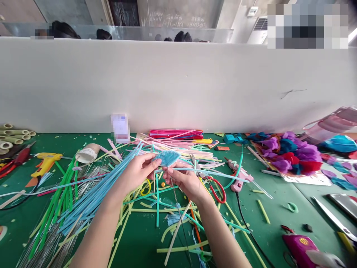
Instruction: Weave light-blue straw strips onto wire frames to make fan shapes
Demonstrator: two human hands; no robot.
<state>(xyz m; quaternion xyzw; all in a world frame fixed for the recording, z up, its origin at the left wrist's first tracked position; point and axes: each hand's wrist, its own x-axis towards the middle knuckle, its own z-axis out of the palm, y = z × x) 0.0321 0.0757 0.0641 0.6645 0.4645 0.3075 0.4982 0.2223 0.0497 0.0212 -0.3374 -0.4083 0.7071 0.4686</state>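
My left hand (143, 167) is closed on a light blue, fan-shaped piece (168, 158) that looks made of fuzzy pipe cleaner. Just right of it, my right hand (182, 181) pinches a light blue pipe cleaner (214, 172), whose free end stretches out to the right. A thin dark wire (181, 219) runs down from below the right fingers; whether they hold it too I cannot tell. Under my left forearm lies a bundle of blue pipe cleaners (97, 197). Red-handled scissors (219, 190) rest by my right wrist.
Green pipe cleaners (57, 201) and a yellow glue gun (46, 163) lie left. Pink strips, a pink glue gun (241, 178) with a cord, and coloured fabric flowers (301, 152) are at centre and right. A white partition (178, 82) stands behind the green table (279, 216).
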